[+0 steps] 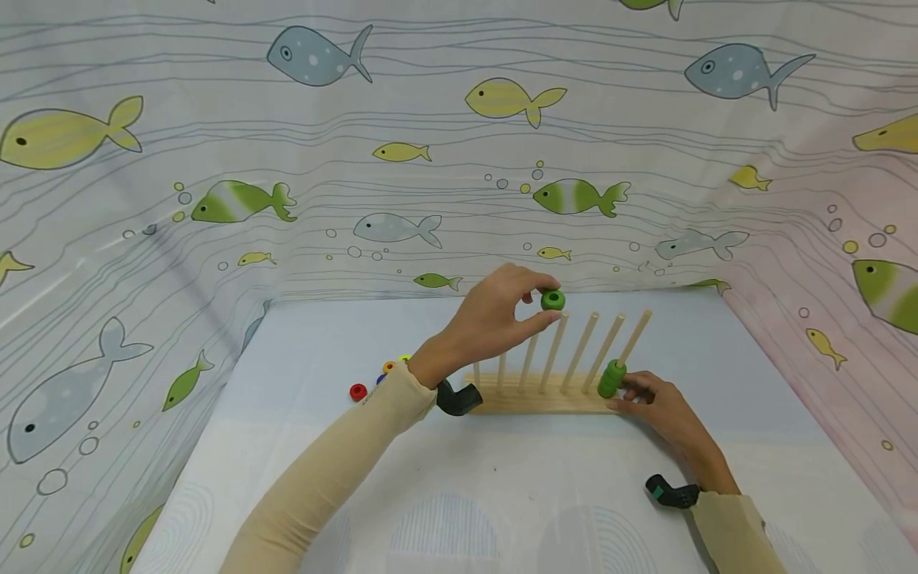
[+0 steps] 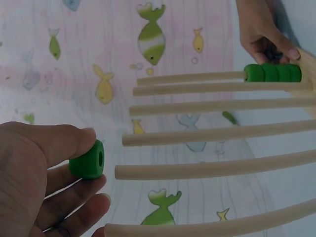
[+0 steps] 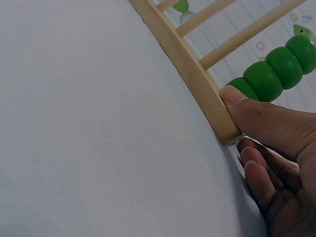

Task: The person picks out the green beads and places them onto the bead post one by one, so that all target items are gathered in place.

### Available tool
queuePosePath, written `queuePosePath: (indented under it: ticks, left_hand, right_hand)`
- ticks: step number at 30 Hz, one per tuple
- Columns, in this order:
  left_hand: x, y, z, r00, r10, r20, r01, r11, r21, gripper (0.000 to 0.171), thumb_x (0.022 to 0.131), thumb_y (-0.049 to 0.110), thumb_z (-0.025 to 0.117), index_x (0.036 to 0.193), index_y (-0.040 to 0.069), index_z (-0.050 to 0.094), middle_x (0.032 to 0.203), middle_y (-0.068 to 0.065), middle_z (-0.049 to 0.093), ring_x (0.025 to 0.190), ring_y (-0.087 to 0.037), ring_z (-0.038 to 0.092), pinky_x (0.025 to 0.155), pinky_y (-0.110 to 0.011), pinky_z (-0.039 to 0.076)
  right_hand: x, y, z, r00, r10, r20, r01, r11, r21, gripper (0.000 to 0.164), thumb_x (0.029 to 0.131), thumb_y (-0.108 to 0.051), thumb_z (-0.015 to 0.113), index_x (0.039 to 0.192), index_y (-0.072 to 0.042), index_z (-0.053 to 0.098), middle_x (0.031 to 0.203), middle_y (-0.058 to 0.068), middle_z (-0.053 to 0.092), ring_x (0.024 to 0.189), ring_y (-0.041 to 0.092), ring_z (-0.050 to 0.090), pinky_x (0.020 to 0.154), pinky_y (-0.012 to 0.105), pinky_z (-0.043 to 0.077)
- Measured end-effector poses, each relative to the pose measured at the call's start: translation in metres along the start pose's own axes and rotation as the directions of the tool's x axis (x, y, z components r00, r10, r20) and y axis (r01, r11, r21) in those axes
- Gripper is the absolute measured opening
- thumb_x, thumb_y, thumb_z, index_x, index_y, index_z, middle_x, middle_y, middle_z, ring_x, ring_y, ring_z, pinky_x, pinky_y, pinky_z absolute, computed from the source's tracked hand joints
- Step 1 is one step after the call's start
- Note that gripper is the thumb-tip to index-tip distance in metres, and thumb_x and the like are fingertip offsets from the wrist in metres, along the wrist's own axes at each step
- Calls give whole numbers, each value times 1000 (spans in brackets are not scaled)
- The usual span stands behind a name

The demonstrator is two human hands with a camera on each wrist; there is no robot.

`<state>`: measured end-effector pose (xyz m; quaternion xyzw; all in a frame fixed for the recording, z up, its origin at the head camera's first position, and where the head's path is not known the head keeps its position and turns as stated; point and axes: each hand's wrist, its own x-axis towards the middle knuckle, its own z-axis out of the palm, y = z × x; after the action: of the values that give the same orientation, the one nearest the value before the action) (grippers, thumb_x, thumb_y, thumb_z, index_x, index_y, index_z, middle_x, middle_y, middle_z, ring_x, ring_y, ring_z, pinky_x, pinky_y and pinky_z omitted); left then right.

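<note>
Between thumb and fingers, my left hand (image 1: 493, 312) pinches a green bead (image 1: 553, 300), held above the pegs of a wooden peg rack (image 1: 545, 406). In the left wrist view the hole of this green bead (image 2: 89, 160) faces the tips of the pegs (image 2: 163, 171), a short way apart from them. Several green beads (image 1: 612, 379) are stacked on the rightmost peg. My right hand (image 1: 663, 410) grips the right end of the rack; in the right wrist view the thumb (image 3: 256, 116) lies on the base (image 3: 197, 89) beside the lowest stacked bead.
Left of the rack, partly behind the left forearm, lie loose beads: a red bead (image 1: 358, 391), an orange bead (image 1: 390, 367), and blue and yellow ones. A white cloth (image 1: 495, 478) covers the table. Fish-print curtain (image 1: 445, 183) surrounds the table at the back and sides.
</note>
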<state>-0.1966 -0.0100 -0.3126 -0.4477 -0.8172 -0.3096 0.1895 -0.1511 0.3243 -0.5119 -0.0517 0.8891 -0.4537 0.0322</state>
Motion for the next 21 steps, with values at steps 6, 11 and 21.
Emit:
queuePosePath:
  ticks: [6,11,21]
  left_hand:
    - [6,4,6,999,-27,38,27,1000,15,33,94,26,79,123,10,71,110,3,71,97,-15,59,82,-20,45]
    - [14,9,10,997,-29,66,27,999,32,34,96,28,77,124,11,70,114,3,71,100,-14,60,81,-18,45]
    - [28,21,22,995,-8,100,4,999,33,34,97,28,76,126,11,70,115,2,71,103,-13,60,85,-21,45]
  right_hand:
    - [1,1,0,1000,4,-4,-4,1000,1,52,91,-34,81,129,-3,65,104,11,64,89,21,56,71,26,48]
    - [2,2,0,1000,9,-6,-9,1000,-7,53,90,-35,81,130,-4,65,103,11,64,88,22,56,70,27,47]
    - [2,2,0,1000,9,-2,-9,1000,7,54,91,-34,81,132,-3,65,106,12,65,90,21,56,72,26,47]
